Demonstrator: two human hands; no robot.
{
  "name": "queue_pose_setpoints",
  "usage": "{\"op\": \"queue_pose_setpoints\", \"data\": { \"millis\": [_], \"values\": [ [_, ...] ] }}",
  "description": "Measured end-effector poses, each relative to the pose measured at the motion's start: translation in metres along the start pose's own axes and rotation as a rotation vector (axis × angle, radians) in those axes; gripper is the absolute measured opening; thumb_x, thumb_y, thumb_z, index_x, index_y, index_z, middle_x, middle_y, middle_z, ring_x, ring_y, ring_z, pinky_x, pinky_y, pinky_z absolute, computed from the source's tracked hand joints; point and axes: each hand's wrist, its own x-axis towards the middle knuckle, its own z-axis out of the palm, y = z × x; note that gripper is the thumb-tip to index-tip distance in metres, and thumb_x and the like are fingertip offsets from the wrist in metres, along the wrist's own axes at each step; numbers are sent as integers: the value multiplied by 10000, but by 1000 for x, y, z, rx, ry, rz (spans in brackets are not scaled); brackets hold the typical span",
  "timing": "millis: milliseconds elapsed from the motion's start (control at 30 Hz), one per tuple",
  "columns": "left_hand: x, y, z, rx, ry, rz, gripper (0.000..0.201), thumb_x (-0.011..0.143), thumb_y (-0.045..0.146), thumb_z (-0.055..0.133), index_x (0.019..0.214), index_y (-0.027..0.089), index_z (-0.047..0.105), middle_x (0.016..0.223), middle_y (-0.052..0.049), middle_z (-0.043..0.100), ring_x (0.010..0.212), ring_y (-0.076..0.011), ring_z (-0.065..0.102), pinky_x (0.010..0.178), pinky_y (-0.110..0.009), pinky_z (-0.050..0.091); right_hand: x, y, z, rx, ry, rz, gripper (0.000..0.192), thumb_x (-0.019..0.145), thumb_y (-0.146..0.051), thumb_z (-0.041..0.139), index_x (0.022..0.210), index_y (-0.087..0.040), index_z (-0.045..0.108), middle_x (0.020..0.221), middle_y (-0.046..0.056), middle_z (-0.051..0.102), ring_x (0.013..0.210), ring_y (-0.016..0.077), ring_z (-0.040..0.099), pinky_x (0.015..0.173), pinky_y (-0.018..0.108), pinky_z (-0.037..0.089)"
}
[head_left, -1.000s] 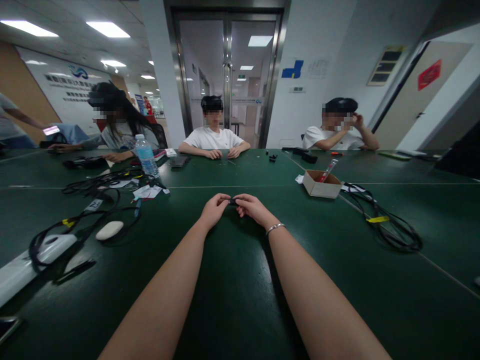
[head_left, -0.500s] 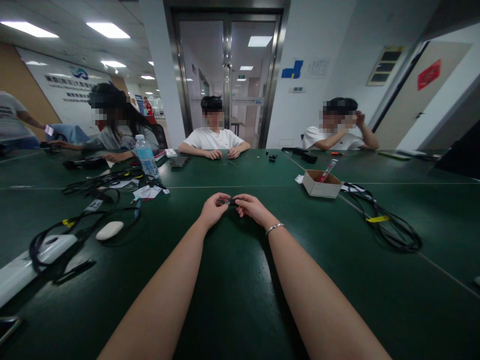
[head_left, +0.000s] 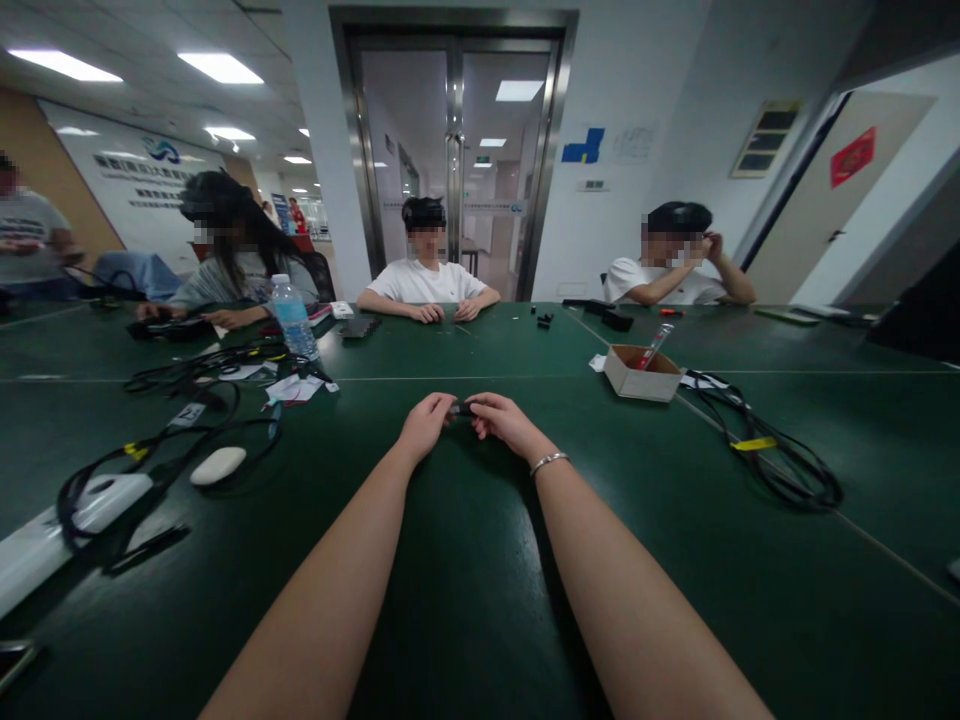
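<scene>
Both my arms reach forward over the dark green table (head_left: 465,560). Between my hands is a small black object (head_left: 463,409), its kind too small to make out. My left hand (head_left: 426,422) is closed, its thumb and fingertips pinching the object's left end. The right end sits between the thumb and bent fingers of my right hand (head_left: 510,424), which is closed too. A silver bracelet (head_left: 550,462) circles my right wrist. The fingers cover most of the object.
At left lie black cables (head_left: 176,400), a white mouse (head_left: 217,466), a white power strip (head_left: 45,540) and a water bottle (head_left: 294,318). To the right are a cardboard box (head_left: 641,380) holding a red tube and a coiled cable (head_left: 787,465). Several people sit across the table.
My hands stay around the small black object, with the left fingers shifted slightly. The view has tilted up a little. At far left, a standing person has moved.
</scene>
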Motion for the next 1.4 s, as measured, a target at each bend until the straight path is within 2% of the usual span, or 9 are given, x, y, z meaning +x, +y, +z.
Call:
{"op": "queue_pose_setpoints", "data": {
  "millis": [67, 200, 367, 933, 1200, 1400],
  "values": [
    [0, -1, 1, -19, -23, 4, 278, 832, 322, 456, 990, 152, 610, 824, -55, 626, 740, -163, 578, 685, -289, 449, 0, -1, 0, 1, -2, 5, 113, 851, -85, 534, 945, -120, 586, 571, -5, 583, 434, 76, 530, 425, 154, 465],
    [2, -7, 0, -33, -29, 62, 247, 799, 274, 515, 1004, 170, 608, 912, -52, 632, 819, -162, 584, 749, -287, 450, 0, -1, 1, -4, 0, 14, 122, 854, -77, 525, 952, -118, 584, 568, -7, 580, 436, 77, 531, 428, 155, 469],
    [4, -13, -1, 17, -18, 112, 269, 778, 272, 548, 1022, 182, 615, 875, -43, 625, 805, -166, 573, 758, -299, 447, 0, 0, 0, -1, 0, 7, 122, 847, -82, 533, 950, -116, 588, 572, -6, 583, 442, 77, 533, 430, 155, 472],
    [-1, -1, -3, 59, -12, 151, 309, 689, 129, 578, 995, 152, 620, 947, -69, 617, 833, -163, 577, 755, -297, 462, 1, 0, -1, -14, -2, -2, 136, 839, -88, 551, 968, -109, 588, 579, -6, 581, 451, 75, 532, 435, 155, 474],
    [3, -8, -4, 7, -19, 152, 275, 714, 181, 596, 987, 159, 622, 973, -76, 629, 928, -185, 576, 832, -329, 452, 0, -2, 0, -9, 0, 6, 133, 839, -93, 558, 967, -110, 590, 583, 0, 586, 453, 79, 537, 434, 156, 474],
    [1, -3, -3, -18, -12, 109, 224, 756, 243, 578, 960, 164, 625, 957, -67, 635, 901, -179, 579, 846, -327, 446, 0, -1, -1, -5, 3, 18, 120, 854, -91, 533, 955, -119, 590, 572, -4, 580, 447, 78, 535, 431, 156, 473]
  ]
}}
